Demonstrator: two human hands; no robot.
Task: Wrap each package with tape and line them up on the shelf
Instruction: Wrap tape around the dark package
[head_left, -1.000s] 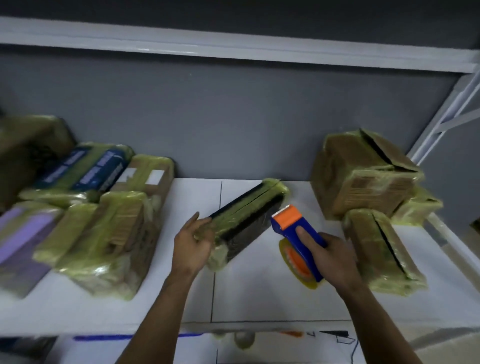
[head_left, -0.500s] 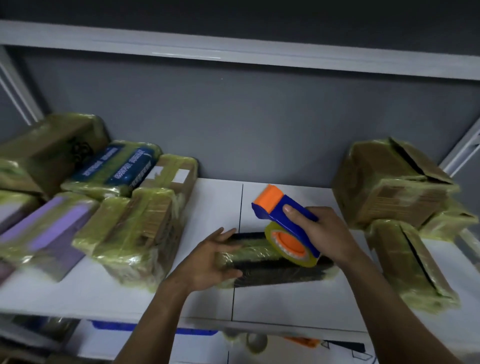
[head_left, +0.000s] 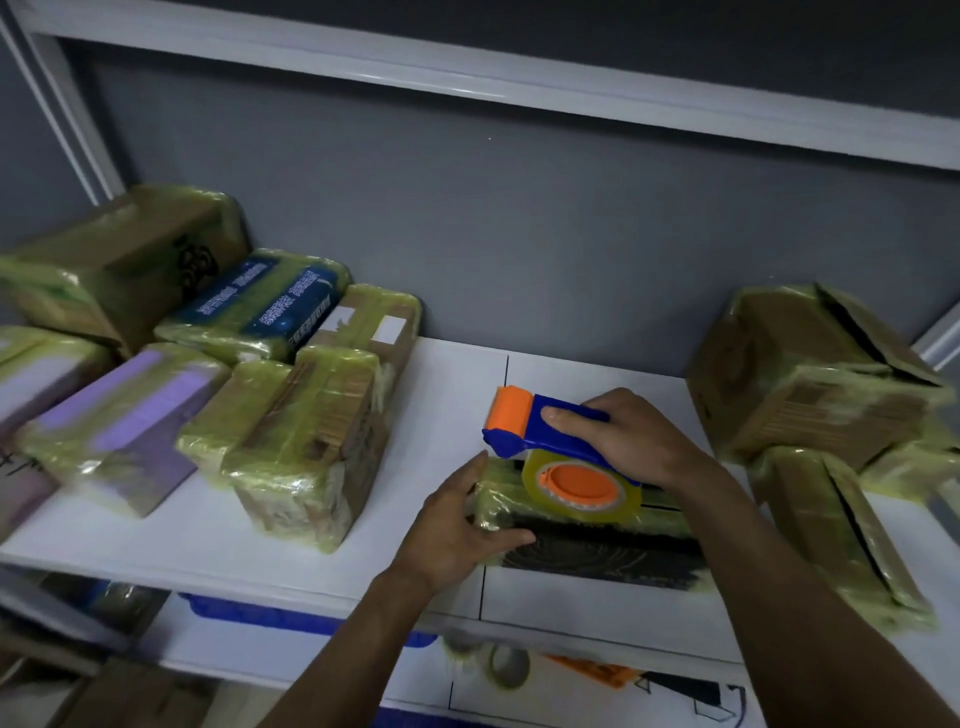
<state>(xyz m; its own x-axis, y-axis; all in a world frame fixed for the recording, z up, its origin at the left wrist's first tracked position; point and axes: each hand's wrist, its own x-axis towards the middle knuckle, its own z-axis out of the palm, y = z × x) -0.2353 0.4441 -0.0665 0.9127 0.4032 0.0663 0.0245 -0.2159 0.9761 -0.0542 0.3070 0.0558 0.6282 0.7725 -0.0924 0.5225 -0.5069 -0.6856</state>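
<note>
Package (head_left: 597, 551): lower centre of frame, flat on the shelf (head_left: 208, 540) near its front edge; long axis left to right.
Left hand (head_left: 457, 530): fingers straight, spread, braced on the package's left end.
Right hand (head_left: 628, 441): curled round the tape dispenser (head_left: 540, 431), above the package's top.
Room: wrapped stacks at left (head_left: 291, 441) and right (head_left: 810, 374), both apart from the package.

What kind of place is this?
Probably a stockroom or packing room: a white metal shelf, piles of cardboard packages wrapped in yellowish tape, and a blue-and-orange tape dispenser in the right hand.
</note>
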